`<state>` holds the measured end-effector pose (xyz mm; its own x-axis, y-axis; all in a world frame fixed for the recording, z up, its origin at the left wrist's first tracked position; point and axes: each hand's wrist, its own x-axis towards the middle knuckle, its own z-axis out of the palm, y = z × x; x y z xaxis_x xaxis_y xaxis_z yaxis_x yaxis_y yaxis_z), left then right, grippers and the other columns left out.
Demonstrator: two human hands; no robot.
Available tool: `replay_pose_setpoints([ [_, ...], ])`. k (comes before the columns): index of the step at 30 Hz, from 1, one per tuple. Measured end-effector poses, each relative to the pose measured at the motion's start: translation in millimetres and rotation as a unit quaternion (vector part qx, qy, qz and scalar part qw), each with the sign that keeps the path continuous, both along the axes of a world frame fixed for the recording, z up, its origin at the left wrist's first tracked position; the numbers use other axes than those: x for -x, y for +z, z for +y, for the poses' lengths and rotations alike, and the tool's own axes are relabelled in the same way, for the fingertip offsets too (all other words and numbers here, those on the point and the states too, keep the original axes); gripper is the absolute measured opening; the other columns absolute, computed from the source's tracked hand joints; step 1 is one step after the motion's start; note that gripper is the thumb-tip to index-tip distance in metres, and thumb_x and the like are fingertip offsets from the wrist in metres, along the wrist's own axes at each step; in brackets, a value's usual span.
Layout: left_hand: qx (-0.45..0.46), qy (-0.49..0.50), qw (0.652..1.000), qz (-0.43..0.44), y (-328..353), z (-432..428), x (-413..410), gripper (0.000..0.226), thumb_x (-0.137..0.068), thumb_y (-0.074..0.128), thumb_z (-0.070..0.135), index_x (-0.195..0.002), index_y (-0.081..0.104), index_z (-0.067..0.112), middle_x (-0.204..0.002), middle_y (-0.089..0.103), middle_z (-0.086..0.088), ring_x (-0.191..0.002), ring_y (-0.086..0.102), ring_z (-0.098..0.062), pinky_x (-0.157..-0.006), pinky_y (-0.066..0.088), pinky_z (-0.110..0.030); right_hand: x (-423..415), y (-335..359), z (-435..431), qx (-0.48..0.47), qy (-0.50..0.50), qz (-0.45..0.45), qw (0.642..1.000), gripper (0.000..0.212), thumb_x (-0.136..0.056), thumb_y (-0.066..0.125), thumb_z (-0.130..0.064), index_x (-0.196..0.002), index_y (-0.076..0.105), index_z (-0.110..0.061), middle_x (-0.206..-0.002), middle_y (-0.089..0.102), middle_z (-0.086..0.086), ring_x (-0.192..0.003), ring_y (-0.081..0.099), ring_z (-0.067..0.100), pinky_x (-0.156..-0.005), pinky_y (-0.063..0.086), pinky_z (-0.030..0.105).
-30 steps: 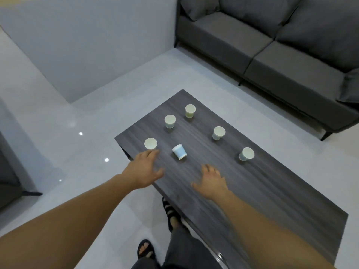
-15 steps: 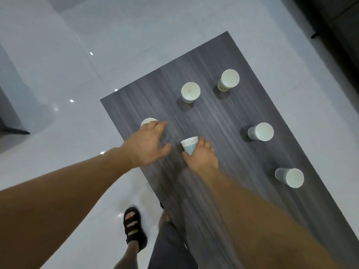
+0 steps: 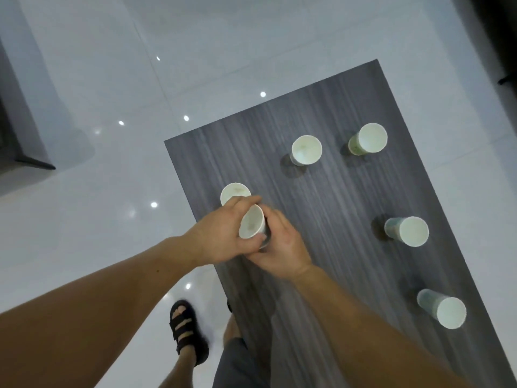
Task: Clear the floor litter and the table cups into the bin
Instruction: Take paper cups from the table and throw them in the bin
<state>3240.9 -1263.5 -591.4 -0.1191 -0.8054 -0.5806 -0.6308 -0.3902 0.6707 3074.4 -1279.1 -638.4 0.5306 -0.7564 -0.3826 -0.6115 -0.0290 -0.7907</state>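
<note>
— Dark wood-grain surface [image 3: 321,219], pale tiled floor [image 3: 98,79] around it. Where are your hands?

— Both arms reach forward and meet near the surface's left edge. Your left hand [image 3: 221,236] and right hand [image 3: 282,247] share one grip, fingers curled round a tilted paper cup [image 3: 251,226], its mouth facing up toward you.

— Other cups?

— One [image 3: 233,193] just beyond your left fingers; four stand well apart, farther right.
</note>
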Motion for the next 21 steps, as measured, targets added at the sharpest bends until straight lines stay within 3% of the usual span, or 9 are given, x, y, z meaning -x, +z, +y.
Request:
replay_pose_setpoints([
  [4, 0.031, 0.105, 0.992, -0.061, 11.7, 18.2, -39.1, 0.07, -0.074, 0.067, 0.055, -0.135, 0.036, 0.04, -0.122, 0.043, 0.017, -0.104, 0.049, -0.007, -0.081, 0.04, -0.02, -27.5, -1.4, -18.7, 0.064, 0.075, 0.029, 0.995, 0.094, -0.068, 0.076, -0.053, -0.145, 0.029, -0.026, -0.146, 0.037, -0.008, -0.134, 0.032, 0.012, -0.105, 0.04, 0.035],
  [7, 0.011, 0.152, 0.975, -0.16, 14.2, 48.9, -71.3, 0.074, -0.077, 0.067, 0.053, -0.139, 0.033, 0.033, -0.131, 0.041, 0.01, -0.098, 0.043, -0.008, -0.08, 0.037, -0.024, -50.7, -15.6, -34.6, 0.135, 0.111, 0.133, 0.975, 0.103, -0.072, 0.077, -0.049, -0.151, 0.014, -0.026, -0.158, 0.011, 0.0, -0.146, 0.008, 0.025, -0.115, 0.025, 0.047],
  [9, -0.014, 0.163, 0.969, -0.183, 19.3, 75.8, -87.8, 0.076, -0.078, 0.066, 0.052, -0.141, 0.031, 0.031, -0.135, 0.04, 0.005, -0.098, 0.045, -0.011, -0.08, 0.037, -0.025, -68.3, -25.0, -35.8, 0.144, 0.163, 0.225, 0.95, 0.103, -0.077, 0.075, -0.047, -0.152, 0.006, -0.031, -0.159, -0.002, 0.002, -0.147, -0.002, 0.032, -0.112, 0.026, 0.053],
  [11, -0.021, 0.187, 0.964, -0.19, 26.1, 99.0, -98.3, 0.077, -0.077, 0.066, 0.051, -0.142, 0.03, 0.031, -0.136, 0.039, 0.005, -0.101, 0.05, -0.015, -0.081, 0.038, -0.024, -80.5, -31.7, -34.0, 0.117, 0.209, 0.281, 0.929, 0.095, -0.082, 0.073, -0.039, -0.152, 0.01, -0.032, -0.158, 0.002, 0.007, -0.144, 0.009, 0.037, -0.107, 0.035, 0.053],
  [14, -0.012, 0.235, 0.951, -0.201, 39.5, 128.8, -107.1, 0.077, -0.076, 0.067, 0.05, -0.142, 0.03, 0.031, -0.136, 0.038, 0.006, -0.105, 0.054, -0.018, -0.081, 0.04, -0.025, -86.6, -27.9, -25.3, 0.063, 0.226, 0.294, 0.927, 0.077, -0.085, 0.067, -0.021, -0.149, 0.025, -0.027, -0.145, 0.03, 0.009, -0.124, 0.04, 0.032, -0.092, 0.047, 0.043],
  [21, 0.002, 0.315, 0.919, -0.237, 95.1, 209.3, -116.9, 0.074, -0.078, 0.067, 0.046, -0.141, 0.033, 0.027, -0.137, 0.039, 0.003, -0.104, 0.057, -0.021, -0.079, 0.043, -0.026, -133.3, 45.9, 25.6, 0.146, 0.277, 0.213, 0.926, 0.069, -0.084, 0.064, -0.03, -0.144, 0.031, -0.026, -0.14, 0.034, 0.004, -0.119, 0.043, 0.027, -0.088, 0.046, 0.039],
])
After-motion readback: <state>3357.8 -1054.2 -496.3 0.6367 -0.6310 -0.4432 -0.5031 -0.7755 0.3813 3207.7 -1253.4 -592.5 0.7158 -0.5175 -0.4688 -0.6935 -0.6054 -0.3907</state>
